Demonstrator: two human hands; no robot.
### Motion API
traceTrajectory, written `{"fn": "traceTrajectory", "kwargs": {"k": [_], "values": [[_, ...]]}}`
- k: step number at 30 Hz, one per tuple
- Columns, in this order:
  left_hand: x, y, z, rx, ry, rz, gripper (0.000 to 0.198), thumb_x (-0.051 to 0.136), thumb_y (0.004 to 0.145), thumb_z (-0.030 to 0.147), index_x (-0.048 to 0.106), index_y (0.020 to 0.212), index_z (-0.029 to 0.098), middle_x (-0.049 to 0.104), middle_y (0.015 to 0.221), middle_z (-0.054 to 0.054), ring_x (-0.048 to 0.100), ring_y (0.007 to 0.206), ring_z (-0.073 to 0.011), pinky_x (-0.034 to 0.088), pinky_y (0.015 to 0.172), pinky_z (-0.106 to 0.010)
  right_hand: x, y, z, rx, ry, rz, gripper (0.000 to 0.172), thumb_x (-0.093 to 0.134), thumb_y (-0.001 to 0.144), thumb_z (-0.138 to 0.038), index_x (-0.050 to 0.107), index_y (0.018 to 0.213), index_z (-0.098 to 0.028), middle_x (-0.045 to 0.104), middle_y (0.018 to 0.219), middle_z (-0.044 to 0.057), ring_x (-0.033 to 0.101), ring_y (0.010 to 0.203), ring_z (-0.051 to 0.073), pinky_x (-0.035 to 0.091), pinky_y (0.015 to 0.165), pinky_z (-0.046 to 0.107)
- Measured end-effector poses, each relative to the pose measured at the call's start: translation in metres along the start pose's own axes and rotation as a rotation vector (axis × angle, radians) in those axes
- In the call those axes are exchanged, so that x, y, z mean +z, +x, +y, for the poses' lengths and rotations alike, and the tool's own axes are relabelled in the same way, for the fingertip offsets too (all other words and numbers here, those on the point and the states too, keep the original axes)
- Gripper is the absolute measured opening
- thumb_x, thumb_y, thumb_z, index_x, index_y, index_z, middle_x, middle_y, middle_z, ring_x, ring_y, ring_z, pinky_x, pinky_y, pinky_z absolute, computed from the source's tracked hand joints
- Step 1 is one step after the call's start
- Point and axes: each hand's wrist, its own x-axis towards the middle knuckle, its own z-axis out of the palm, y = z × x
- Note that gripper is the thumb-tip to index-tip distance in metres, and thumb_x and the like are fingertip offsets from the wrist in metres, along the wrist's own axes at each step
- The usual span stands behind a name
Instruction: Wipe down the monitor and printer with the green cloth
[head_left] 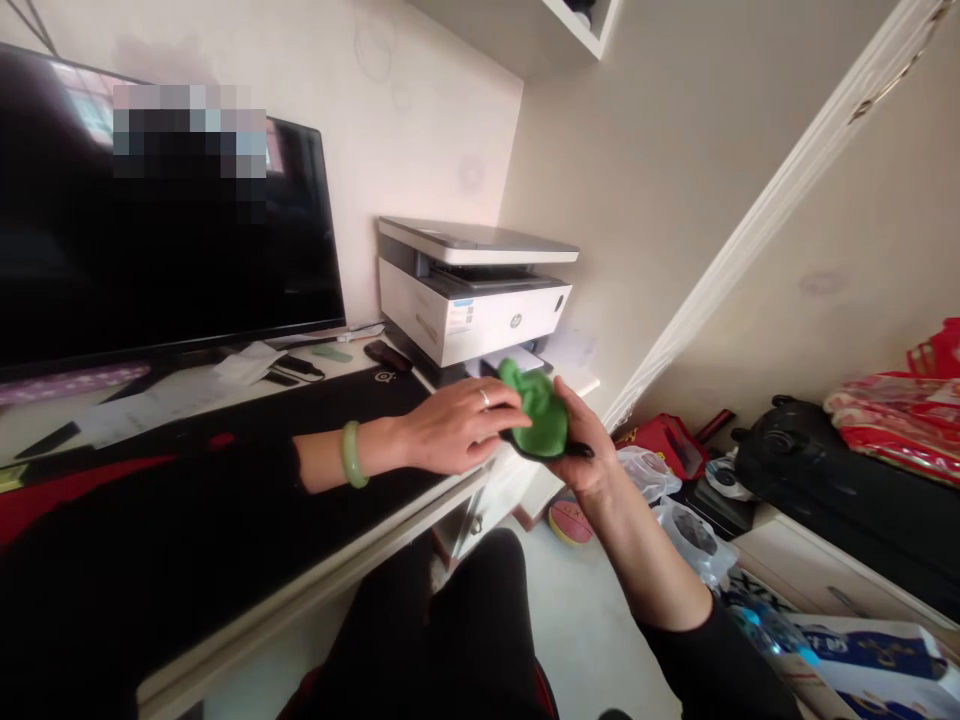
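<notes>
Black-trousered legs [427,640] fill the bottom middle of the frame, just below the white edge of a desk [300,590]. Over that edge reaches the left hand [457,425], palm down, a jade-green bangle [354,455] on its wrist and a ring [484,398] on one finger. Its fingers lie close together, lightly curled, tips against a crumpled green cloth [536,410]. Whether they grip it or only touch it, I cannot tell. The right hand [577,450] comes up from the lower right, palm up and cupped, its fingers curling around the cloth from beneath.

Held between the two hands, just in front of the printer, the cloth bunches into soft, uneven folds, with a rounded lump at the top. It has a matte, fuzzy look. A dark, flat edge [577,451] sticks out beneath it, but what that is stays hidden.

Behind, a white HP printer [472,295] stands at the desk's far end, beside a large dark monitor [172,240] at the upper left, part of it pixelated. A black desk mat [360,400] lies under the left wrist. Lower right, on the floor and shelf, are plastic bags [690,535], a small ball [570,520], a black suitcase [795,480] and red-patterned packaging [900,425].
</notes>
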Motion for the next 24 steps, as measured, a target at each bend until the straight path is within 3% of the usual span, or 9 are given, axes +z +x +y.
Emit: {"fn": "traceTrajectory", "kwargs": {"k": [2,4,6,8,10,15,17,20,24], "values": [[0.0,-0.005,-0.022,-0.026,-0.079,0.093,0.039,0.062,0.096,0.02,0.064,0.135,0.02,0.071,0.131,-0.014,0.07,0.125,-0.0271,0.061,0.109,-0.046,0.008,0.014,-0.013,-0.191,-0.056,0.222,0.019,0.066,0.095,-0.037,0.071,0.108,-0.024,0.085,0.105,0.007,0.08,0.12,0.026,0.066,0.11,0.049],[0.002,-0.013,-0.053,-0.204,-0.08,0.332,0.036,0.063,0.098,0.026,0.062,0.133,0.023,0.068,0.131,-0.013,0.067,0.127,-0.0269,0.059,0.11,-0.047,0.017,0.028,-0.023,-0.495,-0.126,0.365,0.024,0.074,0.087,-0.035,0.071,0.109,-0.024,0.084,0.104,0.004,0.08,0.116,0.025,0.066,0.109,0.048],[0.008,-0.022,-0.087,-0.458,-0.027,0.586,0.027,0.062,0.1,0.029,0.061,0.127,0.024,0.066,0.127,-0.011,0.066,0.124,-0.0255,0.058,0.109,-0.045,0.029,0.041,-0.032,-0.825,-0.21,0.41,0.036,0.081,0.082,-0.037,0.07,0.114,-0.025,0.083,0.109,0.001,0.079,0.116,0.024,0.065,0.111,0.047],[0.02,-0.032,-0.118,-0.657,-0.034,0.72,0.027,0.063,0.1,0.034,0.059,0.125,0.025,0.063,0.129,-0.011,0.064,0.125,-0.0251,0.057,0.11,-0.045,0.041,0.049,-0.041,-0.996,-0.255,0.419,0.041,0.082,0.08,-0.039,0.07,0.118,-0.026,0.082,0.113,-0.001,0.078,0.118,0.022,0.064,0.113,0.046],[0.031,-0.041,-0.139,-0.758,-0.074,0.768,0.032,0.065,0.098,0.038,0.058,0.127,0.025,0.062,0.132,-0.011,0.063,0.128,-0.0258,0.055,0.113,-0.046,0.052,0.052,-0.048,-0.93,-0.224,0.44,0.037,0.079,0.083,-0.039,0.07,0.117,-0.026,0.083,0.112,-0.001,0.078,0.121,0.022,0.064,0.113,0.045],[0.039,-0.051,-0.171,-0.801,-0.108,0.775,0.053,0.069,0.1,0.053,0.054,0.144,0.029,0.056,0.151,-0.012,0.053,0.149,-0.0278,0.043,0.128,-0.05,0.05,0.047,-0.047,-0.296,-0.106,0.481,0.018,0.068,0.093,-0.033,0.074,0.107,-0.023,0.086,0.101,0.006,0.081,0.118,0.026,0.068,0.108,0.046],[0.034,-0.048,-0.186,-0.798,-0.124,0.784,0.062,0.069,0.1,0.06,0.049,0.152,0.032,0.05,0.162,-0.011,0.044,0.159,-0.028,0.035,0.135,-0.051,0.036,0.046,-0.043,-0.15,-0.074,0.452,0.017,0.064,0.096,-0.032,0.074,0.106,-0.024,0.087,0.102,0.006,0.081,0.12,0.026,0.067,0.11,0.048],[0.025,-0.034,-0.214,-0.802,-0.131,0.833,0.073,0.067,0.1,0.067,0.043,0.16,0.032,0.039,0.173,-0.01,0.033,0.168,-0.0281,0.027,0.14,-0.049,0.011,0.049,-0.046,-0.145,-0.06,0.343,0.014,0.063,0.097,-0.035,0.074,0.103,-0.028,0.087,0.109,0.005,0.079,0.127,0.027,0.066,0.114,0.052],[0.007,-0.006,-0.248,-0.843,-0.074,0.837,0.075,0.06,0.106,0.066,0.039,0.167,0.028,0.027,0.182,-0.007,0.019,0.174,-0.0294,0.016,0.144,-0.05,-0.015,0.066,-0.077,-0.348,-0.209,0.248,0.016,0.063,0.097,-0.042,0.073,0.099,-0.031,0.085,0.118,0.005,0.073,0.137,0.032,0.063,0.116,0.06]]}}
